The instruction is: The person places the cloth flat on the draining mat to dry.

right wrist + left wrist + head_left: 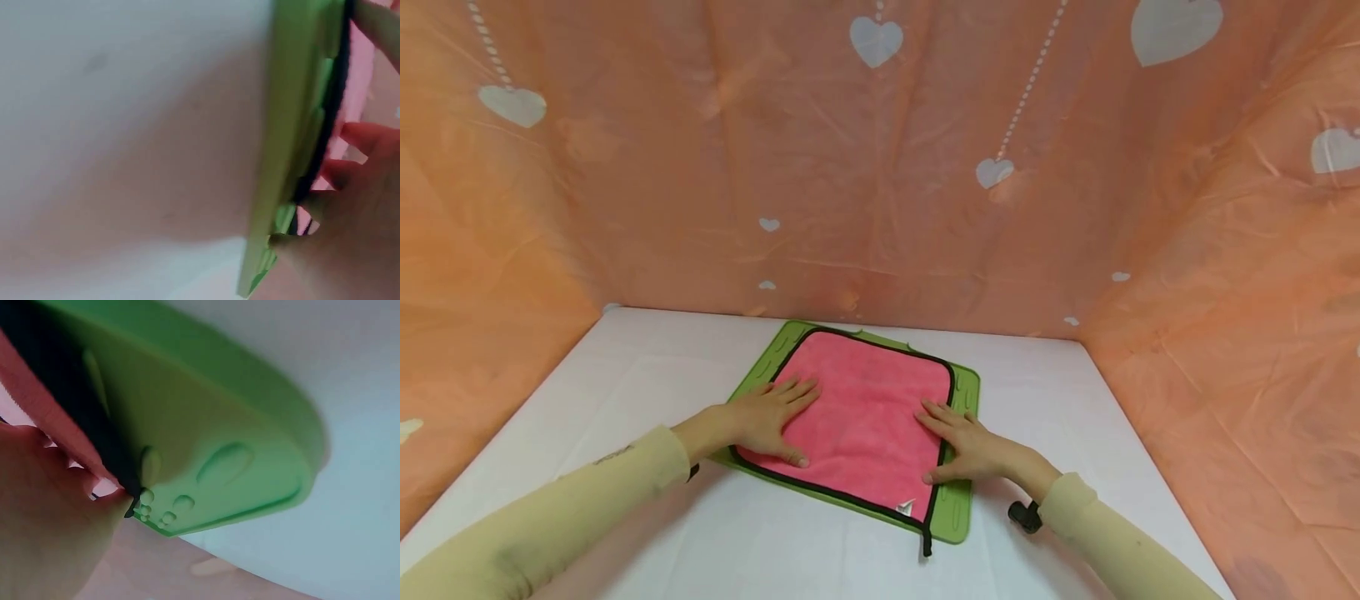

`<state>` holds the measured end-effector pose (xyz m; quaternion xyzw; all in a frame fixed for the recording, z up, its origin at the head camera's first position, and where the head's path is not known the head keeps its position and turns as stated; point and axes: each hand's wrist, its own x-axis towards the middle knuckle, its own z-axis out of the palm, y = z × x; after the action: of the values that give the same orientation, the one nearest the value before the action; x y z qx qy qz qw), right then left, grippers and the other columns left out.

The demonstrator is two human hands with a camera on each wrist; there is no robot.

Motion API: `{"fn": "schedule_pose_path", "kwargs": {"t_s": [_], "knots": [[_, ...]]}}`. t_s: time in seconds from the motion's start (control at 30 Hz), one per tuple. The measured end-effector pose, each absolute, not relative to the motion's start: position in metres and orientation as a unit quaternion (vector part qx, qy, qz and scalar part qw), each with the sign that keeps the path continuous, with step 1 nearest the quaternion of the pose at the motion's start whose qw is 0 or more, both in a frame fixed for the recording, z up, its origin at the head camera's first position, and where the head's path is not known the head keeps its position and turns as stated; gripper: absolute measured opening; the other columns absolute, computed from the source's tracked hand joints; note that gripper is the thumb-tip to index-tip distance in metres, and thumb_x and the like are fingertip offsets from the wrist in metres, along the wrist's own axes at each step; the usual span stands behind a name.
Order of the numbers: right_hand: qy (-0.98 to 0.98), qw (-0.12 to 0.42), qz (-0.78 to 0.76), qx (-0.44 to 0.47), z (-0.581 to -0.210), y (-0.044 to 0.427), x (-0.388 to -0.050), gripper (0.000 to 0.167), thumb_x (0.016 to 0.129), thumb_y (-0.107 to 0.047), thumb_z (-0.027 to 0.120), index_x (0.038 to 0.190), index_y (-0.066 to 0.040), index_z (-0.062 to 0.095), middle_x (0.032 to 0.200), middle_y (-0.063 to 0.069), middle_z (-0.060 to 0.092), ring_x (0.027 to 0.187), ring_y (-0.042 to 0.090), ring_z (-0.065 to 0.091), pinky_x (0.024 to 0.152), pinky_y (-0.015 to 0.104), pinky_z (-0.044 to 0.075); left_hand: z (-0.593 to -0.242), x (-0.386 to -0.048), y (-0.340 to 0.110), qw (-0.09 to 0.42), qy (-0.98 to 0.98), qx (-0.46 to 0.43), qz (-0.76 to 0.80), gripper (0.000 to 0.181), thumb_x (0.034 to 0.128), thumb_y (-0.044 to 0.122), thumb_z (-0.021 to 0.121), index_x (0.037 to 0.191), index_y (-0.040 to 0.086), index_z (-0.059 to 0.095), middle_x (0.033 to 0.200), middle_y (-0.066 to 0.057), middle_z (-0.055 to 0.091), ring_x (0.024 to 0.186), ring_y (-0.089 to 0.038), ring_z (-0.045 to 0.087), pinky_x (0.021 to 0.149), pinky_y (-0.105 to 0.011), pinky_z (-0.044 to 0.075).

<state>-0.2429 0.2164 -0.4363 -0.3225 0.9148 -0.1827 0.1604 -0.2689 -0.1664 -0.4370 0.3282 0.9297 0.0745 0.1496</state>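
A pink cloth (867,408) with black edging lies spread over a green board (955,510) with raised drop-shaped marks. My left hand (766,421) rests on the cloth's left side, fingers extended and thumb spread toward the near edge. On the opposite side, my right hand (972,447) lies across the cloth's right border, its fingertips on the pink fabric. A small white tag (906,507) and a black loop (927,543) show at the near right corner. In the left wrist view, the board's green corner (250,469) extends past the black edging.
Under the board is a white tabletop (760,542). Orange sheeting with pale hearts (880,242) walls the back and both sides. A small black device (1025,517) sits at the right wrist.
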Motion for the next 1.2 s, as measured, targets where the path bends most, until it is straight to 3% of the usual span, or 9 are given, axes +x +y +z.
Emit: {"fn": "schedule_pose_path", "kwargs": {"t_s": [0.2, 0.5, 0.63, 0.97, 1.2], "knots": [[0.917, 0.154, -0.161, -0.330, -0.430, 0.200, -0.250, 0.090, 0.093, -0.053, 0.072, 0.164, -0.013, 0.033, 0.173, 0.014, 0.018, 0.159, 0.041, 0.010, 0.121, 0.070, 0.001, -0.437, -0.265, -0.166, 0.148, 0.931, 0.324, 0.073, 0.121, 0.0820, 0.076, 0.070, 0.166, 0.005, 0.019, 0.173, -0.017, 0.011, 0.158, -0.042, 0.009, 0.122, -0.066, 0.014], [0.920, 0.173, -0.104, -0.336, -0.433, 0.171, -0.270, 0.090, 0.097, -0.062, 0.062, 0.167, -0.022, 0.023, 0.175, 0.005, 0.008, 0.160, 0.035, 0.004, 0.127, 0.057, 0.007, -0.437, -0.257, -0.166, 0.159, 0.928, 0.326, 0.085, 0.123, 0.0810, 0.073, 0.074, 0.165, 0.002, 0.019, 0.173, -0.019, 0.010, 0.158, -0.044, 0.006, 0.122, -0.067, 0.012], [0.923, 0.181, -0.065, -0.335, -0.437, 0.174, -0.276, 0.088, 0.098, -0.063, 0.059, 0.168, -0.025, 0.020, 0.176, 0.002, 0.004, 0.160, 0.035, 0.002, 0.126, 0.060, 0.005, -0.437, -0.255, -0.165, 0.156, 0.925, 0.331, 0.100, 0.123, 0.0807, 0.071, 0.075, 0.164, 0.000, 0.020, 0.172, -0.021, 0.011, 0.158, -0.045, 0.007, 0.122, -0.068, 0.013], [0.942, 0.159, -0.093, -0.280, -0.441, 0.202, -0.291, 0.087, 0.101, -0.058, 0.058, 0.167, -0.015, 0.021, 0.174, 0.013, 0.009, 0.159, 0.040, 0.005, 0.124, 0.065, 0.008, -0.435, -0.254, -0.172, 0.126, 0.935, 0.322, 0.084, 0.111, 0.0857, 0.075, 0.066, 0.165, 0.008, 0.026, 0.172, -0.017, 0.019, 0.157, -0.042, 0.018, 0.120, -0.069, 0.018], [0.953, 0.096, -0.139, -0.250, -0.441, 0.225, -0.290, 0.082, 0.102, -0.052, 0.061, 0.163, -0.007, 0.031, 0.171, 0.017, 0.020, 0.156, 0.046, 0.015, 0.121, 0.070, 0.009, -0.439, -0.254, -0.196, 0.051, 0.957, 0.278, 0.072, 0.102, 0.0881, 0.075, 0.062, 0.160, 0.007, 0.038, 0.167, -0.017, 0.032, 0.152, -0.043, 0.030, 0.118, -0.069, 0.022]]}}
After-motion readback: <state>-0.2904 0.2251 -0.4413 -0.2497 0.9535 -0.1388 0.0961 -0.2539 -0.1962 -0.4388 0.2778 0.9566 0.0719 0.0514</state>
